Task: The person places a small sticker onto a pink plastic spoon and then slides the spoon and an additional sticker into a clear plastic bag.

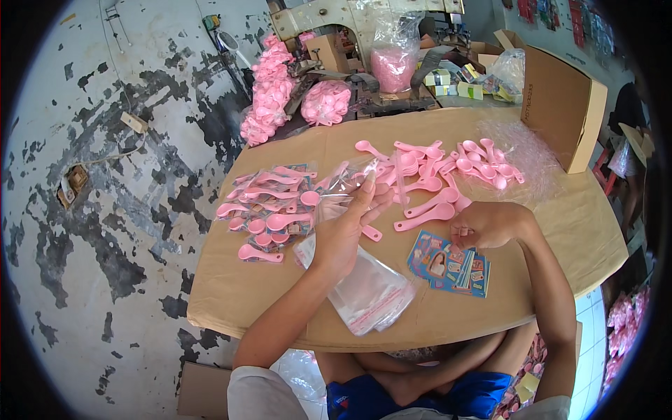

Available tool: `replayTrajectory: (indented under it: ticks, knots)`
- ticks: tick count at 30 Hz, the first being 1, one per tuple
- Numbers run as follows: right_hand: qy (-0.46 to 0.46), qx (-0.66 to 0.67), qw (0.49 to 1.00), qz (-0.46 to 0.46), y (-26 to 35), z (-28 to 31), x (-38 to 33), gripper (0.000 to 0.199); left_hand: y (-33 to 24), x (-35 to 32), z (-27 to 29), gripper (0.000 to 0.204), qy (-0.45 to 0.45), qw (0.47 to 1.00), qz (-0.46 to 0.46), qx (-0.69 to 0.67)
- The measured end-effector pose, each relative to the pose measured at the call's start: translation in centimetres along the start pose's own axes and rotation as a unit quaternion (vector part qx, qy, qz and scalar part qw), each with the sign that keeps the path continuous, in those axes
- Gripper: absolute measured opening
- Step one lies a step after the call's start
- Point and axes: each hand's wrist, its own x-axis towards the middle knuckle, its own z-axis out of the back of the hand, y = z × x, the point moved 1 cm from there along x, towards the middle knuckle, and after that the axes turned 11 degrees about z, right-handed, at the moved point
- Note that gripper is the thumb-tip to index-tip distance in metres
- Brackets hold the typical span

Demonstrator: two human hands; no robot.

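Note:
My left hand (343,238) is raised over the table, its thumb and fingers closed on a clear plastic bag (341,186). Beneath that wrist lies a stack of clear flat plastic bags (371,294). My right hand (490,225) is bent at the wrist, fingers curled in just above a fanned pile of blue printed cards (458,269); whether something is pinched in them is hidden. Loose pink spoons (435,213) lie in a heap beyond my right hand. To the left of my left hand, several pink spoons packed in bags with cards (269,210) are piled up.
The table (560,245) has a brown paper-like cover. Crumpled clear plastic (518,157) and an upright cardboard box (563,105) occupy its far right. Bags of pink items (325,101) and a clear bag of pink pieces (392,66) stand behind. A peeling wall rises left.

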Motion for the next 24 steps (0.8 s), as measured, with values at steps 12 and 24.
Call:
replayTrajectory:
  ticks: [12, 24]
  knots:
    - [-0.292, 0.075, 0.949, 0.093, 0.6, 1.5, -0.7, 0.02, -0.9, -0.4, 0.4, 0.035, -0.01, 0.996, -0.029, 0.081]
    - [-0.373, 0.34, 0.853, 0.135, 2.9, 0.9, 0.8, 0.015, -0.9, 0.4, 0.6, 0.039, -0.021, 0.998, -0.052, 0.027]
